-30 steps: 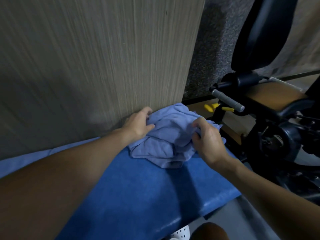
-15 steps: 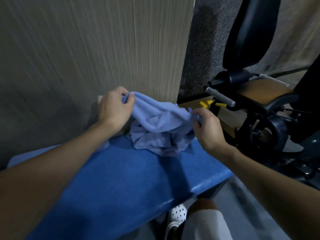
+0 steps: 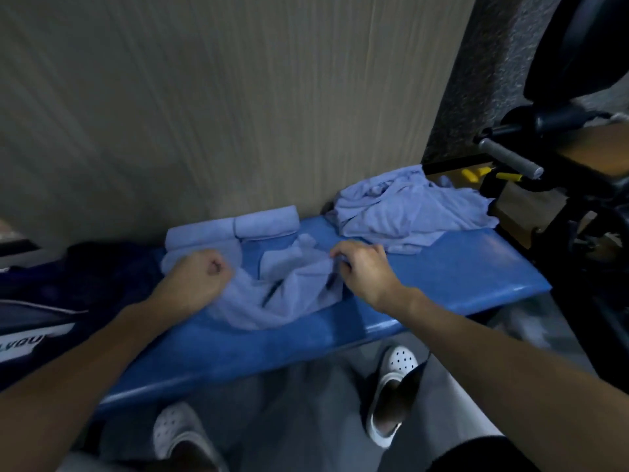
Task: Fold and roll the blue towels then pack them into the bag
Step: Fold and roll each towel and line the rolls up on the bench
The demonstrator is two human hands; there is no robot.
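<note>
Towel now clear of the pile, left hand and right hand tight around it.

bag cut off at left edge, white shoes blurred

The loose towel is seen as soft, matt, light-blue cloth, heavily creased. The same fabric is shown by the rolled towels and the crumpled heap. The tabletop is covered in smooth blue padding with a slight sheen. A matt, fine-lined wood grain is shown on the wall panel, and a rough, speckled dark finish on the wall strip beside it. The machine handle appears as grey textured metal.
</note>
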